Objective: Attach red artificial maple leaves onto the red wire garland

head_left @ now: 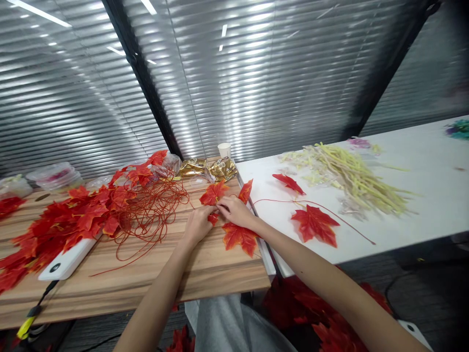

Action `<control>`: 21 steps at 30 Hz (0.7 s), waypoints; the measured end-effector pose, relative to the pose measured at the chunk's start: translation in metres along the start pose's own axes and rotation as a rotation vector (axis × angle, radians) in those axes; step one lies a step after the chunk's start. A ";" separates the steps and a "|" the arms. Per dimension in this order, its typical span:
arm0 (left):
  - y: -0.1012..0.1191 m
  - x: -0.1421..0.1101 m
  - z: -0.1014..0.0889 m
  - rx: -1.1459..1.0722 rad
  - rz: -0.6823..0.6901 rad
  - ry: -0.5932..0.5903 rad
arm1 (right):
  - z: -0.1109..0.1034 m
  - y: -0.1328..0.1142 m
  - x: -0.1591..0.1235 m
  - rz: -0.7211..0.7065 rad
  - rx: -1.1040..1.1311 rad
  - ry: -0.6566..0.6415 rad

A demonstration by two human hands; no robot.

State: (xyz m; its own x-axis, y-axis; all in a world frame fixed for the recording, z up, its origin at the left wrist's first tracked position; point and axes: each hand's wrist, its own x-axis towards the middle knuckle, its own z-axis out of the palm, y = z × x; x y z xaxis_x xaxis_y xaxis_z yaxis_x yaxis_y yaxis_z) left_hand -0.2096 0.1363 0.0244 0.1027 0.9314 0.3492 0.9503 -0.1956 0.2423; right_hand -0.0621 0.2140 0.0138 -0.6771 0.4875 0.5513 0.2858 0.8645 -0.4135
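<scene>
Two bare forearms reach forward from the bottom edge, slanting inward until the hands meet over a wooden table. The left hand, wrist raised and fingers curled, and the right hand, lying lower with its back upward, both pinch at the stem end of a red maple leaf; their fingers hide whether anything else is caught there. That leaf spreads just beyond the fingertips, near the wooden table's right edge. Another red leaf lies just below the right hand. From beside the right wrist, a thin red cord runs onto an adjoining white table, passing a separate red leaf. To the left, a heap of red leaves partly covers a white device, beside a tangle of red cord. A white cup stands behind gold packets; pale yellow stems lie on the white table. Silvery blinds line the far side, crossed by dark posts, and more red leaves lie below the tables.
</scene>
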 end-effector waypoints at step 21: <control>0.001 0.000 -0.001 0.009 -0.010 -0.006 | 0.000 0.000 0.000 -0.013 -0.008 0.000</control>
State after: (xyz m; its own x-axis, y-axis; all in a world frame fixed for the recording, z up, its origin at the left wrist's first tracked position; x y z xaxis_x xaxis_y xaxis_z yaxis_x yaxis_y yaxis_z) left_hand -0.2087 0.1364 0.0253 0.0952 0.9350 0.3416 0.9538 -0.1840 0.2376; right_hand -0.0619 0.2144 0.0139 -0.6811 0.4759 0.5564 0.2820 0.8718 -0.4005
